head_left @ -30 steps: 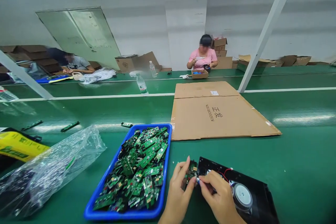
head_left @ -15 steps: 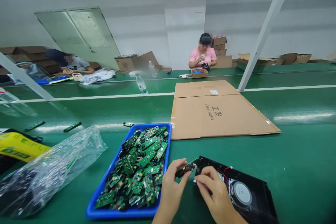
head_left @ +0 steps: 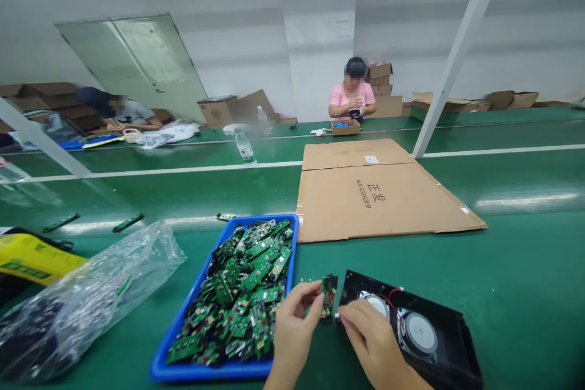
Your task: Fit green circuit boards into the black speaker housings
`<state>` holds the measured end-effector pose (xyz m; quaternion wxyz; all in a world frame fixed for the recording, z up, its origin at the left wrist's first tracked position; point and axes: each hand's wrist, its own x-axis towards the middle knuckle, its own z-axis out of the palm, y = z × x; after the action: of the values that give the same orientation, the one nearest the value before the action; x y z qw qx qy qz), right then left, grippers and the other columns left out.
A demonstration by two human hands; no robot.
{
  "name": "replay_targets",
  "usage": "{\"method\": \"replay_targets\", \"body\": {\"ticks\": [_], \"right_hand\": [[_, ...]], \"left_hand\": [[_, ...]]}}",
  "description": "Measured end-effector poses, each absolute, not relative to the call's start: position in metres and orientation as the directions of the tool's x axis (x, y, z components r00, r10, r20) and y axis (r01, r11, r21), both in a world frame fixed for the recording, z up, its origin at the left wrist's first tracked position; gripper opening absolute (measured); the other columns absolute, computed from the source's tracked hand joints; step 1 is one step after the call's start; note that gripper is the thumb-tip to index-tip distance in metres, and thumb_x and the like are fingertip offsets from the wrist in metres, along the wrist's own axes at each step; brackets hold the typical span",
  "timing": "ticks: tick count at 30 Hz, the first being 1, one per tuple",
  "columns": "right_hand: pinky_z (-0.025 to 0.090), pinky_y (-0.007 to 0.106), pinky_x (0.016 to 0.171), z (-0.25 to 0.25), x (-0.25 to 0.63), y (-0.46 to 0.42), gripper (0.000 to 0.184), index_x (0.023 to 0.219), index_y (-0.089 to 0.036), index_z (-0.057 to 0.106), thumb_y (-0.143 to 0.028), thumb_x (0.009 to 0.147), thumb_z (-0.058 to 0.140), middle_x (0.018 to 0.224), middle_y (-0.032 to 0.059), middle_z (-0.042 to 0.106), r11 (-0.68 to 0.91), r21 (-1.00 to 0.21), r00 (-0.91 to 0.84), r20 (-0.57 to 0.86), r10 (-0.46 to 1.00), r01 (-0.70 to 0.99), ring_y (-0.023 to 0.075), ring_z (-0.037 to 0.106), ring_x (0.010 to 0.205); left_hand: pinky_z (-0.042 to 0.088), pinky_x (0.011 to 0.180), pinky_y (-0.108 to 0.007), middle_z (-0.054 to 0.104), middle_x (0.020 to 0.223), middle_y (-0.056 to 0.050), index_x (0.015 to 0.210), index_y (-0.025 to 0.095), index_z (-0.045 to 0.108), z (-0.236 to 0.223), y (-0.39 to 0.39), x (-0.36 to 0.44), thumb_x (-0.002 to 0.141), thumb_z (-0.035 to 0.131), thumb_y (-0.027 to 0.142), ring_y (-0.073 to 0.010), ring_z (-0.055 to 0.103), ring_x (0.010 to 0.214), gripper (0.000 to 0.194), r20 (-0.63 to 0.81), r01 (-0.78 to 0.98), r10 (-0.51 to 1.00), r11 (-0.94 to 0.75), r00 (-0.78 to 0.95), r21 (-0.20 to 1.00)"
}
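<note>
My left hand [head_left: 295, 320] pinches a small green circuit board [head_left: 329, 300] by its left edge, with the board's long side pointing away from me. Just right of it, my right hand [head_left: 372, 335] has thumb and forefinger closed on a small white connector [head_left: 337, 316]. A narrow gap lies between connector and board. Under and beyond the right hand rests a black speaker panel [head_left: 445, 323] with two round speakers and thin red wires; the hand covers part of it. Left of my hands, a blue tray [head_left: 214, 372] is heaped with similar circuit boards [head_left: 256, 277].
A flattened cardboard box [head_left: 329, 201] lies beyond the panel. On the left are a clear plastic bag [head_left: 114, 292], a yellow and black packet [head_left: 39, 256] and loose boards [head_left: 128, 222]. A water bottle [head_left: 245, 147] stands farther back. Two people sit at the far bench.
The circuit board has turned in my left hand from lying slantwise to pointing away from me. My left hand has shifted slightly left; the right still pinches the connector.
</note>
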<state>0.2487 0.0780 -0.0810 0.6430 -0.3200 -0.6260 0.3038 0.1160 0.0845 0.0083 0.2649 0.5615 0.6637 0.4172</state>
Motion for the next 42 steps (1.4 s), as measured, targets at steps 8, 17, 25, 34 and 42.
{"method": "replay_targets", "body": {"ticks": [8,17,25,34,42], "right_hand": [[0.037,0.025,0.054,-0.083,0.242,0.078,0.016,0.089,-0.017,0.052,-0.007,0.095,0.042,0.068,0.0011,0.05,0.632,-0.73,0.163,0.679,0.716,0.26,0.0135,0.049,0.058],[0.034,0.026,0.053,-0.089,0.242,0.076,0.02,0.086,-0.015,0.052,-0.009,0.097,0.037,0.067,0.0022,0.048,0.627,-0.722,0.079,0.672,0.736,0.293,0.0138,0.046,0.059],[0.035,0.026,0.056,-0.087,0.241,0.078,0.018,0.09,-0.016,0.051,-0.01,0.098,0.036,0.07,0.0017,0.049,0.618,-0.73,0.096,0.665,0.741,0.292,0.0137,0.049,0.061],[0.03,0.026,0.053,-0.083,0.24,0.079,0.02,0.079,-0.017,0.046,-0.006,0.094,0.041,0.061,-0.001,0.043,0.611,-0.691,0.155,0.702,0.696,0.385,0.0125,0.044,0.054],[0.035,0.026,0.053,-0.083,0.242,0.077,0.017,0.086,-0.018,0.048,-0.006,0.094,0.04,0.065,-0.0003,0.047,0.597,-0.721,0.167,0.676,0.718,0.351,0.0131,0.048,0.056]], "left_hand": [[0.054,0.056,-0.015,0.068,0.074,0.0,0.094,0.025,0.075,0.009,0.08,0.126,0.079,0.062,0.01,-0.0103,0.063,0.06,0.025,0.347,0.743,0.928,-0.328,0.137,0.583],[0.056,0.067,-0.023,0.075,0.091,-0.006,0.085,0.023,0.076,0.001,0.081,0.123,0.08,0.06,0.016,-0.0195,0.069,0.084,0.018,-0.027,0.687,0.999,-0.01,0.044,0.727],[0.054,0.09,-0.029,0.068,0.11,-0.007,0.098,0.022,0.074,-0.002,0.085,0.12,0.072,0.067,0.018,-0.0217,0.065,0.101,0.027,-0.293,0.422,0.956,0.271,-0.013,0.865],[0.051,0.099,-0.033,0.067,0.117,-0.011,0.095,0.02,0.074,-0.001,0.084,0.121,0.076,0.069,0.036,-0.0253,0.06,0.113,0.026,-0.201,0.411,0.975,0.22,-0.091,0.885],[0.052,0.096,-0.036,0.069,0.11,-0.011,0.094,0.019,0.075,0.0,0.079,0.124,0.076,0.072,0.035,-0.0258,0.062,0.108,0.024,-0.166,0.425,0.985,0.171,-0.05,0.889]]}}
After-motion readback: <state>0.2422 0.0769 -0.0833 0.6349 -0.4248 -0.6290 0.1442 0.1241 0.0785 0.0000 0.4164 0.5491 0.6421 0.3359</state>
